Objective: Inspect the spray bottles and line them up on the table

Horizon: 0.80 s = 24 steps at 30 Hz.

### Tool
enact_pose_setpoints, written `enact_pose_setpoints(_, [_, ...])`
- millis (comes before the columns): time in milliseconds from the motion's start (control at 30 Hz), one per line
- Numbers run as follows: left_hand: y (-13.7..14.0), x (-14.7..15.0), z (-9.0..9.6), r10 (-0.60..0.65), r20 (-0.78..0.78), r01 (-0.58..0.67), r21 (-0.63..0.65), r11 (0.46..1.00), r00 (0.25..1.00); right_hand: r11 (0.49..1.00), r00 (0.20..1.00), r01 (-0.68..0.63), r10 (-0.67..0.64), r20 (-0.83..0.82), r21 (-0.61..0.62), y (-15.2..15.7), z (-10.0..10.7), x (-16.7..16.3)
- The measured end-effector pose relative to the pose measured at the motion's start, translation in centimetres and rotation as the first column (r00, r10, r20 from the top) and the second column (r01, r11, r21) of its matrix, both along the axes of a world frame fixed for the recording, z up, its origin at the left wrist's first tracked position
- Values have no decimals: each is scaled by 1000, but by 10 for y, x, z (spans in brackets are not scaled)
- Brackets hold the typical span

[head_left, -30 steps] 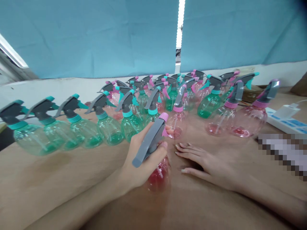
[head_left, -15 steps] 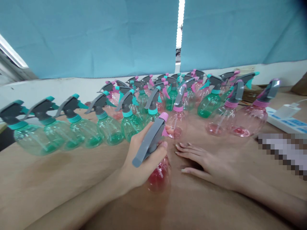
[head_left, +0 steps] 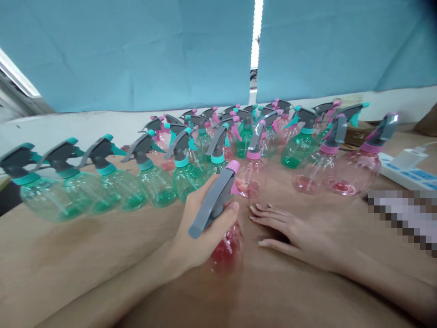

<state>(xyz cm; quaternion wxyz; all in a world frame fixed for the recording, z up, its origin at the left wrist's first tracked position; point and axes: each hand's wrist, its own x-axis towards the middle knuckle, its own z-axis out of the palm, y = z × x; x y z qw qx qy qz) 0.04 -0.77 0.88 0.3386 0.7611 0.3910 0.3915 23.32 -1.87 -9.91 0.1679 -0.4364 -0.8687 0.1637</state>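
Head view, hands (head_left: 300,230), left (head_left: 191,249) gripping pink bottle (head_left: 226,255), open tabletop (head_left: 85,266) before green bottles (head_left: 159,184)

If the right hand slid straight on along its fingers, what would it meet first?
Most likely the left hand, gripping a grey-headed, transparent pink plastic spray bottle. Depth is unclear, so the right hand might instead pass behind them.

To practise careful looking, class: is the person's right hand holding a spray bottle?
No, the right hand rests palm down on the table, while the left hand grips a pink spray bottle.
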Motion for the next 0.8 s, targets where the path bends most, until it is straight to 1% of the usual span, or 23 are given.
enact_pose_setpoints(67, [1, -1, -1, 3, 9, -3, 8, 1000, 1000, 1000, 1000, 1, -1, -5, -1, 0, 0, 0])
enact_pose_setpoints(200, [4, -4, -1, -69, 51, 70, -8, 998, 996, 1000, 1000, 3, -3, -20, -5, 0, 0, 0])
enact_pose_setpoints(267, [5, -5, -1, -78, 65, 79, -11, 997, 995, 1000, 1000, 1, -1, -12, -4, 0, 0, 0])
enact_pose_setpoints(433, [5, -8, -3, -114, 20, 114, 22, 993, 993, 1000, 1000, 0, 0, 11, 8, 1, -1, 1])
enact_pose_setpoints(500, [5, -8, -4, -127, 20, 127, 8, 992, 992, 1000, 1000, -2, 2, 10, 14, 1, -2, 1])
enact_pose_setpoints(600, [6, -9, -4, -129, 30, 129, -13, 992, 991, 1000, 1000, -4, 4, 10, 7, 1, -3, 1])
enact_pose_setpoints(733, [8, -9, -2, -124, 18, 124, 20, 992, 992, 1000, 1000, 0, 0, -14, -4, 1, -2, 0])
enact_pose_setpoints(800, [9, -8, -2, -108, 20, 108, 13, 994, 994, 1000, 1000, 0, 0, -19, -9, 1, -1, 0])
